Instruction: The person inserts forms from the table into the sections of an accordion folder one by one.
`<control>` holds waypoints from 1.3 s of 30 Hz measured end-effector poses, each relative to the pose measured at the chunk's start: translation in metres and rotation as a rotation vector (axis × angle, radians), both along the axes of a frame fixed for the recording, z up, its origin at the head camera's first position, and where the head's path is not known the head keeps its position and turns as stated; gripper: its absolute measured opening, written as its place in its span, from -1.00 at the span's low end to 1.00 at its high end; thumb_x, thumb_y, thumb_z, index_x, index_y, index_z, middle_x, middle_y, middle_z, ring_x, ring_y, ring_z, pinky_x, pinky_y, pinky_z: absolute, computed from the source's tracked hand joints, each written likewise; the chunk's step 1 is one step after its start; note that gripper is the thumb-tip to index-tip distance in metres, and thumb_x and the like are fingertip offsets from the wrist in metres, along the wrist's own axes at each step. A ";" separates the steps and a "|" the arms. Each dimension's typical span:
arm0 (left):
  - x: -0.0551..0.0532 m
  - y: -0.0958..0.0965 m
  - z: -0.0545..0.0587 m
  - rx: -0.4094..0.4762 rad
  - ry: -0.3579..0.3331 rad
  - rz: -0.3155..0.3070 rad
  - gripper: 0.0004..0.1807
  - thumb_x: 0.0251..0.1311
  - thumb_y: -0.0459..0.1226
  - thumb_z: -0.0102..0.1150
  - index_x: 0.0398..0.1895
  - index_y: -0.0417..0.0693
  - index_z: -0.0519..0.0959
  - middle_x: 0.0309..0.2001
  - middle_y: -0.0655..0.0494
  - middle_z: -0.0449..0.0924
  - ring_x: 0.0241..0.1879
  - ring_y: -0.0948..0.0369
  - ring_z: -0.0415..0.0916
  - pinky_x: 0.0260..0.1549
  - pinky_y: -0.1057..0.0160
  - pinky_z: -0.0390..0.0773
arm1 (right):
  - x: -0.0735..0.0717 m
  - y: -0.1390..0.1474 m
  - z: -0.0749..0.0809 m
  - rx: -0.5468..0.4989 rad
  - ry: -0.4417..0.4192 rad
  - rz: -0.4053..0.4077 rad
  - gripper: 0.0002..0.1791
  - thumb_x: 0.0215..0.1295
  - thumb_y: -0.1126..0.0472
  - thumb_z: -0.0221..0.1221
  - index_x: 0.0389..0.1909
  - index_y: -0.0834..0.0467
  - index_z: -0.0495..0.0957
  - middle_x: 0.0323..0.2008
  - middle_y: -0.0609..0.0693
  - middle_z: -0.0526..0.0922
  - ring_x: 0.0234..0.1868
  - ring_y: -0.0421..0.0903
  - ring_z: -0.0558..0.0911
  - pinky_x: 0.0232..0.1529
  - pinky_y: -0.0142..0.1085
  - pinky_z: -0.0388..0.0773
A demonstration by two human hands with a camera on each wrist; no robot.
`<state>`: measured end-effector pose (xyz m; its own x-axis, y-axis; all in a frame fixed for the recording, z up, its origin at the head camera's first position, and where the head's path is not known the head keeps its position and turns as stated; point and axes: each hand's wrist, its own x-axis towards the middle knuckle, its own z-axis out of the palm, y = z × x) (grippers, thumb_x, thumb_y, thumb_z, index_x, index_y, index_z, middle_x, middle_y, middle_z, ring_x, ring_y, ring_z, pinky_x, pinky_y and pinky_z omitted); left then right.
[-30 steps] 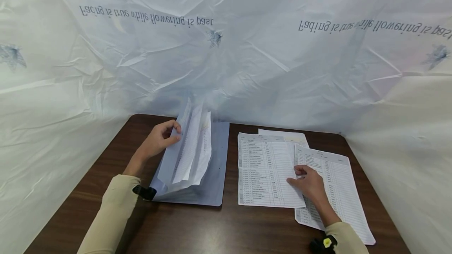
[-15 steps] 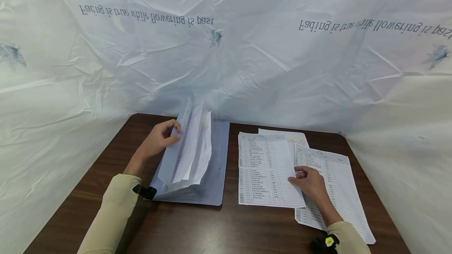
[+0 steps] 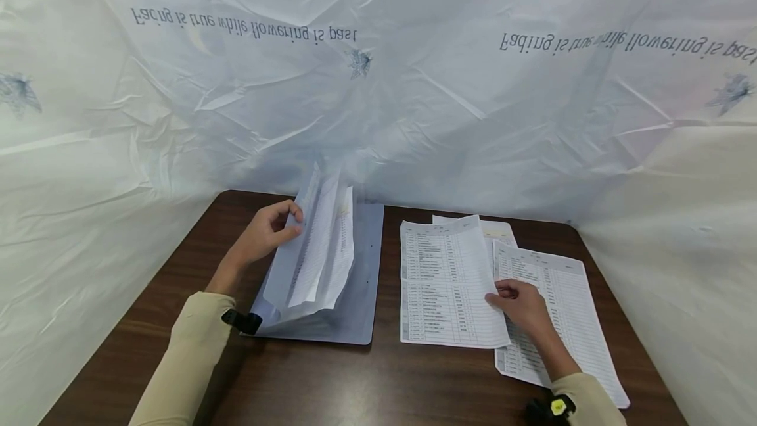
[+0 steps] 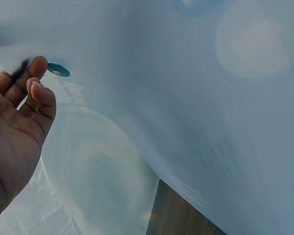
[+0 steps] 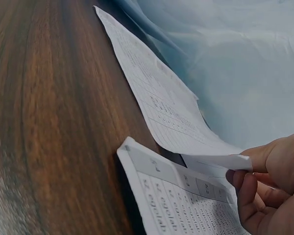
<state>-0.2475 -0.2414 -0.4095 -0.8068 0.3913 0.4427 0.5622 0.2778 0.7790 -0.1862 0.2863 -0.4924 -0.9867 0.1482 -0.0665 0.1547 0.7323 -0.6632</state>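
My left hand (image 3: 267, 232) pinches the raised flap of a translucent blue-grey plastic document folder (image 3: 368, 281) on the left of the table. Inside the spread folder stand several printed sheets (image 3: 319, 248), fanned apart. In the left wrist view a teal snap button (image 4: 59, 70) shows beside the fingertips. On the right, my right hand (image 3: 523, 307) pinches the right edge of a printed list sheet (image 3: 440, 281) between thumb and fingers. That edge bends up off the stack in the right wrist view, and the sheet's far right corner stands raised.
A second printed sheet (image 3: 582, 321) lies slanted under my right forearm. Behind, another paper (image 3: 501, 229) is partly covered. The dark wooden table (image 3: 355, 383) is ringed by hanging white plastic sheeting (image 3: 414, 117) close to its back and side edges.
The pinched sheet's far right corner has lifted, and my right hand has shifted slightly right and toward me. My left hand and the folder have stayed put.
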 end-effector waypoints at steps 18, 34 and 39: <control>0.000 0.001 0.000 0.000 -0.010 0.027 -0.89 0.32 -0.43 0.20 -0.15 -0.20 0.50 -0.22 -0.02 0.47 -0.36 0.19 0.44 -0.39 0.28 0.48 | 0.011 0.004 0.013 -0.121 0.001 0.000 -0.51 0.31 0.12 0.35 0.14 0.33 0.57 -0.14 0.17 0.73 -0.27 -0.11 0.66 -0.33 -0.33 0.54; -0.001 -0.001 0.000 -0.008 0.005 0.004 -0.89 0.33 -0.44 0.18 -0.13 -0.23 0.50 -0.25 -0.02 0.45 -0.40 0.22 0.41 -0.45 0.28 0.44 | 0.020 0.009 0.033 -0.190 0.025 -0.023 -0.50 0.37 0.08 0.33 0.16 0.34 0.55 -0.18 0.16 0.72 -0.34 -0.13 0.64 -0.38 -0.33 0.56; -0.002 0.000 0.000 -0.009 0.011 -0.001 -0.89 0.33 -0.45 0.18 -0.14 -0.23 0.50 -0.28 -0.02 0.43 -0.45 0.25 0.35 -0.48 0.28 0.39 | 0.020 0.010 0.038 -0.211 0.048 -0.033 -0.51 0.37 0.09 0.33 0.15 0.34 0.56 -0.17 0.17 0.72 -0.35 -0.13 0.66 -0.39 -0.32 0.57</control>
